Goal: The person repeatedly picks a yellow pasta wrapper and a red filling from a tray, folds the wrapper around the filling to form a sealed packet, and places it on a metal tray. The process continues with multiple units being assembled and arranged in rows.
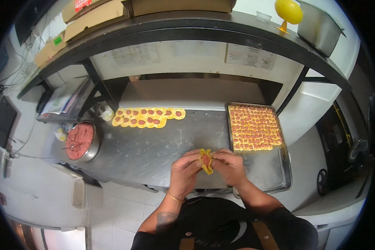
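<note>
Bowl holds pink filling; tray holds filled dough pieces.

I'm placing everything off the worktable. I have the bowl at its left end, filling in it. Dough discs — rows near the table's back edge, left of centre, lumps of filling on them. Tray at its right end, filled pieces in the tray's far part. Shelf above its back — boxes left, pan right. Left hand and right hand over its front edge, one dough piece between.
</note>
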`<state>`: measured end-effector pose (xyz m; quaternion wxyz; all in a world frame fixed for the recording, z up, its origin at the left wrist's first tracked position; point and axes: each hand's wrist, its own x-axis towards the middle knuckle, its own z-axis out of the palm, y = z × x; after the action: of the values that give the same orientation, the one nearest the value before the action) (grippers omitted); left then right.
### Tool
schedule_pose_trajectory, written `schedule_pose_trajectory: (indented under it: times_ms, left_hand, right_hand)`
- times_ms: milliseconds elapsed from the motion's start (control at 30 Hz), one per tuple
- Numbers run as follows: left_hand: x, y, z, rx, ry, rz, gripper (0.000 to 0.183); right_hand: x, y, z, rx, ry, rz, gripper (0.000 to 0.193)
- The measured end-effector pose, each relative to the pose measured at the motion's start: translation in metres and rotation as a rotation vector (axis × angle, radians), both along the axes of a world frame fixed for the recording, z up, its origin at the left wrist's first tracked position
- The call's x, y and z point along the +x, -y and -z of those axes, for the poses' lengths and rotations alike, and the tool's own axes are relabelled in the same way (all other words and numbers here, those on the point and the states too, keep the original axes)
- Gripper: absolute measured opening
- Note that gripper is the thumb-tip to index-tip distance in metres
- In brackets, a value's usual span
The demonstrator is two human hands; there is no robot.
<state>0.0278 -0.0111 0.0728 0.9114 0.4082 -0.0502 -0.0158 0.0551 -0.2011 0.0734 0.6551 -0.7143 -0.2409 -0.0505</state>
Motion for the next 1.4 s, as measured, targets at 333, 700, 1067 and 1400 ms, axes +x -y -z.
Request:
schedule_pose_trajectory:
  times_ms: [333, 700, 1067, 1400]
  left_hand:
    - [0.022, -0.072, 0.068, -0.118, 0.038, 0.003, 0.01]
    - [0.065, -0.112, 0.047, -0.089, 0.092, -0.002, 0.011]
    - [0.095, -0.099, 0.028, 0.18, 0.319, -0.161, 0.009]
    - [0.095, -0.065, 0.026, 0.035, 0.225, -0.013, 0.012]
  right_hand:
    - [0.028, -0.084, 0.041, 0.287, -0.473, -0.09, 0.014]
    - [0.04, -0.129, 0.022, 0.051, -0.096, 0.062, 0.025]
    - [0.054, -0.128, -0.005, -0.115, 0.372, 0.39, 0.017]
    - [0.05, -0.102, 0.004, 0.022, 0.252, 0.38, 0.06]
